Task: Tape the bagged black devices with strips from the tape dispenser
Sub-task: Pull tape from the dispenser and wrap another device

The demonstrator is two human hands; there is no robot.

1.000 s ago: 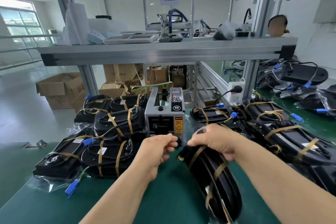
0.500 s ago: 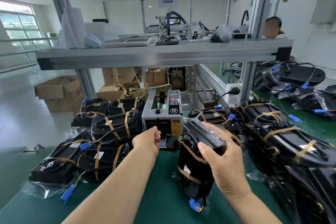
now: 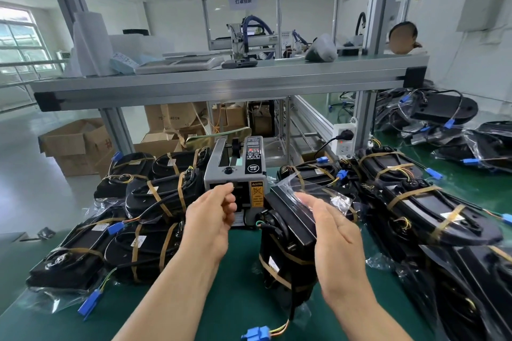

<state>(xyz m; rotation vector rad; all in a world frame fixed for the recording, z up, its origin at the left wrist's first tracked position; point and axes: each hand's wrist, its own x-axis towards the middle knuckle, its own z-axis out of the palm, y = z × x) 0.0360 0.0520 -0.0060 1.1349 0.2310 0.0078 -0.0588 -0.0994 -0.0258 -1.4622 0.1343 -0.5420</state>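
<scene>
Stacks of black plastic devices in clear bags (image 3: 155,196), already banded with tan tape, lie at your left on the green bench mat (image 3: 235,299). Just right of them stands the grey box-shaped tape dispenser (image 3: 235,171), its yellow caution label facing you.

Your left hand (image 3: 210,219) is at the dispenser's front slot with the thumb and forefinger tips drawn together and the other fingers curled. I cannot tell whether a strip is pinched between them.

Beside it, just in front of the dispenser's right corner, the black bagged device you are working on (image 3: 285,243) stands on end on the mat. Two tan bands cross its lower half and a blue wire plug (image 3: 256,333) trails at its foot.

Your right hand (image 3: 332,232) is spread, fingers straight, palm against the device's upper right side and the loose clear bag mouth (image 3: 313,188).

Further right, another heap of taped black devices (image 3: 432,216) runs along the mat.
</scene>
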